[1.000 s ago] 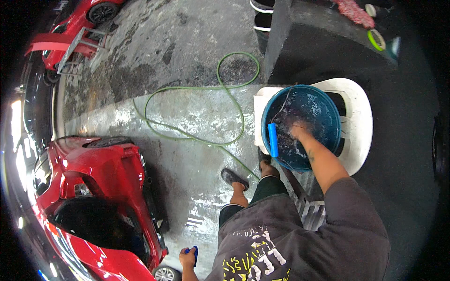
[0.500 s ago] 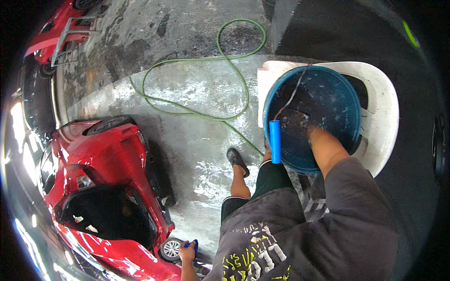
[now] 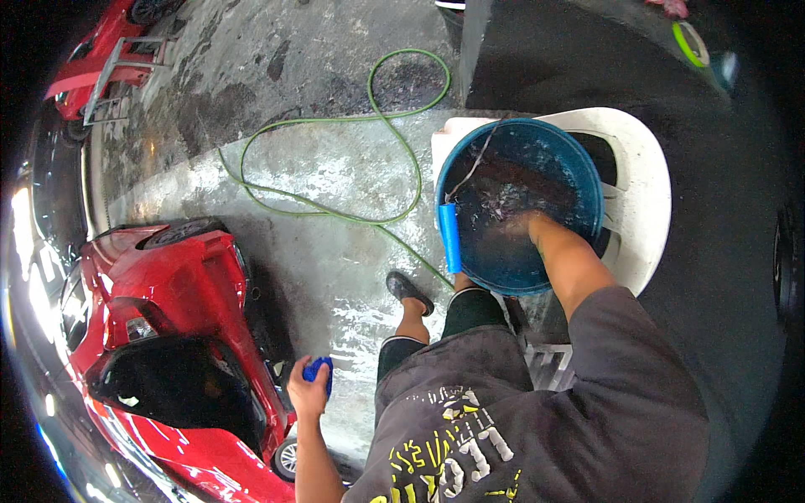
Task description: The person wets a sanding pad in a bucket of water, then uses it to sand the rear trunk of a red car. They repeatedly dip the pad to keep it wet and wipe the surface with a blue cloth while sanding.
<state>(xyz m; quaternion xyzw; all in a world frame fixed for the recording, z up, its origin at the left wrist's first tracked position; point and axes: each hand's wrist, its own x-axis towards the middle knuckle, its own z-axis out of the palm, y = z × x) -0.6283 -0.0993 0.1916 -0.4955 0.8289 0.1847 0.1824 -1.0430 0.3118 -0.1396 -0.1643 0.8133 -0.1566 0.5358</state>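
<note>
My right forearm reaches down into a round blue bucket (image 3: pixel 594 159) of dark, murky water. My right hand (image 3: pixel 518 225) is under the surface, so its fingers do not show. The bucket stands on a white plastic chair (image 3: pixel 646 168). Its thin wire handle has a bright blue grip (image 3: pixel 451 238) that hangs over the near left rim. Out to the left, my left hand (image 3: pixel 307 387) is raised beside the red car (image 3: pixel 180 277), its fingers closed around a small blue sponge (image 3: pixel 319 375) with a rough surface.
A green hose (image 3: pixel 289 195) lies looped on the wet concrete floor (image 3: pixel 335 151) ahead. A grey metal stand (image 3: pixel 117 75) and another red vehicle are at the far left. A tyre (image 3: pixel 785 264) shows at the right rim, and a blurred bright green item (image 3: pixel 690 44) at the upper right.
My left hand has moved up and away from the red car's wheel, still with the blue sponge. My right hand stays in the bucket, and the water looks more stirred. The view has shifted slightly.
</note>
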